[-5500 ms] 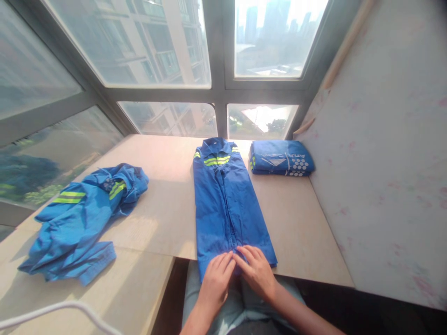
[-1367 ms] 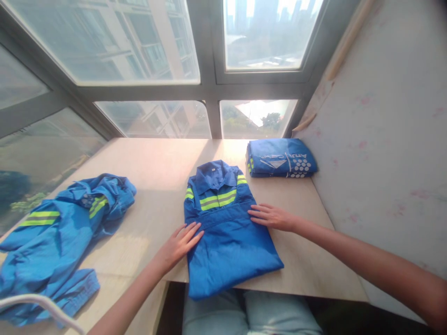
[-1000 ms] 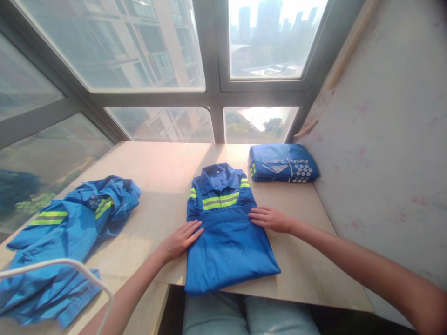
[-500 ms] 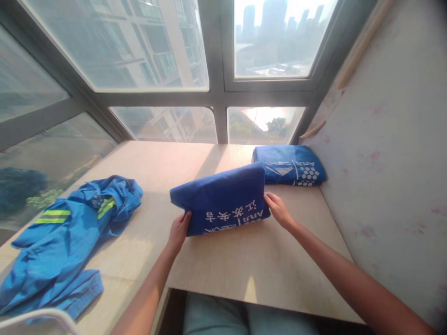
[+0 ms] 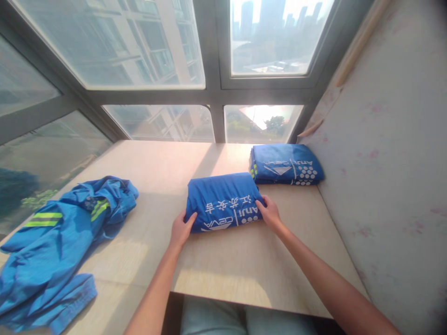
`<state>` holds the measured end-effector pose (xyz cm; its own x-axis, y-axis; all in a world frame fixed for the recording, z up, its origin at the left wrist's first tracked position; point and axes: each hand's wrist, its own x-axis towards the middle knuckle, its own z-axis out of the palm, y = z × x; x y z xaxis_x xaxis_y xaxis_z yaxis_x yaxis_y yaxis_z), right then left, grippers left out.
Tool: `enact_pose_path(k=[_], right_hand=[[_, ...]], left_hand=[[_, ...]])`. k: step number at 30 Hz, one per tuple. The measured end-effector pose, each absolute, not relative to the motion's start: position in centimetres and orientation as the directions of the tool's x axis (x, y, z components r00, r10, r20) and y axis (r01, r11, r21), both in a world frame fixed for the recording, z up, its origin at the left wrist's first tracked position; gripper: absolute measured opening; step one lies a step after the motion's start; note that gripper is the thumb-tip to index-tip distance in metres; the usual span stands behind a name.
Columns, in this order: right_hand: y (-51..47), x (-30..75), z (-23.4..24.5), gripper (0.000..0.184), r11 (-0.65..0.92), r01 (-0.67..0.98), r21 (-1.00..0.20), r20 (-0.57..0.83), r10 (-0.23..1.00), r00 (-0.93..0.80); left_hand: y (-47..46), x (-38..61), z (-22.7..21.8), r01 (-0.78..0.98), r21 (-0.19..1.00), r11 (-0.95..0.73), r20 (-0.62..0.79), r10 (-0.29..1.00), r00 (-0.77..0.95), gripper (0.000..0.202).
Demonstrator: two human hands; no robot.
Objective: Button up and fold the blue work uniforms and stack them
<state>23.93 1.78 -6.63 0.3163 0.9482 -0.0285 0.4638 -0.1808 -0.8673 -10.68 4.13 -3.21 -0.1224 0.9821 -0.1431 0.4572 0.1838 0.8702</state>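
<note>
Nearest us, the near edge of the tabletop point(image 5: 223, 274) runs in front of our knees. Toward the left edge lies a crumpled blue garment point(image 5: 70, 232) with yellow-green stripes, well apart from our hands.

Our left hand point(image 5: 181, 228) is closed on the left end of a folded blue garment point(image 5: 225, 197), thumb on top by the near corner. Our right hand point(image 5: 269, 211) grips the right end the same way. The folded garment sits mid-tabletop, set back from the near edge; whether its underside rests fully on the wood, we cannot tell.

We judge it soft and fairly light, thick enough in its layers to hold a block shape but limp in the middle. It should not be fragile or very slippery, though loose layers could slide apart. Both short ends, pinched through every layer, seem the best hold.

Its long axis runs left to right, roughly along the near edge, the right end slightly farther from us. The white print looks upside down from our side, its tops toward the near edge.

Beyond it, by the far right corner, a folded blue bundle point(image 5: 288, 163) lies just beside the wall point(image 5: 384, 153), its print also inverted.
</note>
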Motion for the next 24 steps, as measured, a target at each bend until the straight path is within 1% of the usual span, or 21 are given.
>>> enact_pose_path(k=[2,4,6,7,9,11,13,16,18,21,22,24], right_hand=[[0.9,23.9,-6.4,0.034,-0.236,0.576,-0.783,-0.026,0.937,0.348],[0.3,23.9,-6.1,0.030,-0.320,0.688,-0.651,-0.070,0.928,0.365],[0.3,23.9,-5.9,0.030,-0.376,0.745,-0.552,-0.122,0.919,0.374],[0.5,24.0,-5.8,0.030,-0.389,0.753,-0.531,-0.133,0.916,0.379],[0.9,24.1,-5.7,0.035,-0.389,0.751,-0.533,-0.117,0.913,0.390],[1.7,24.3,-5.6,0.044,-0.371,0.750,-0.548,-0.074,0.914,0.398],[2.8,24.4,-5.5,0.050,-0.390,0.753,-0.530,-0.088,0.908,0.409],[4.6,24.7,-4.9,0.053,-0.453,0.754,-0.477,-0.237,0.892,0.386],[5.4,24.8,-4.4,0.051,-0.465,0.754,-0.465,-0.302,0.883,0.359],[4.8,24.9,-4.3,0.044,-0.440,0.761,-0.477,-0.307,0.895,0.325],[4.1,24.9,-4.5,0.042,-0.428,0.766,-0.480,-0.290,0.901,0.322],[2.1,24.7,-5.4,0.039,-0.386,0.784,-0.486,-0.209,0.922,0.324]], left_hand=[[3.9,-10.3,-3.6,0.501,0.834,0.229,-0.174,0.972,-0.156,0.051],[3.5,-9.9,-3.8,0.547,0.792,0.272,-0.197,0.961,-0.193,0.046],[3.1,-9.8,-3.7,0.590,0.747,0.306,-0.204,0.950,-0.235,0.043],[2.9,-9.7,-3.5,0.620,0.719,0.316,-0.193,0.947,-0.259,0.043],[2.9,-9.8,-3.1,0.670,0.668,0.323,-0.152,0.941,-0.301,0.048],[3.3,-9.9,-2.8,0.667,0.658,0.349,-0.150,0.929,-0.339,0.055],[4.2,-10.0,-2.7,0.611,0.684,0.398,-0.208,0.909,-0.360,0.061],[5.6,-9.9,-3.0,0.517,0.727,0.453,-0.313,0.888,-0.338,0.061],[6.1,-9.7,-3.0,0.441,0.764,0.471,-0.374,0.880,-0.293,0.055],[5.3,-9.5,-2.6,0.322,0.810,0.491,-0.456,0.871,-0.181,0.043],[4.6,-9.4,-2.5,0.263,0.827,0.496,-0.477,0.868,-0.139,0.041],[2.7,-9.2,-2.3,0.113,0.861,0.495,-0.487,0.868,-0.094,0.043]])
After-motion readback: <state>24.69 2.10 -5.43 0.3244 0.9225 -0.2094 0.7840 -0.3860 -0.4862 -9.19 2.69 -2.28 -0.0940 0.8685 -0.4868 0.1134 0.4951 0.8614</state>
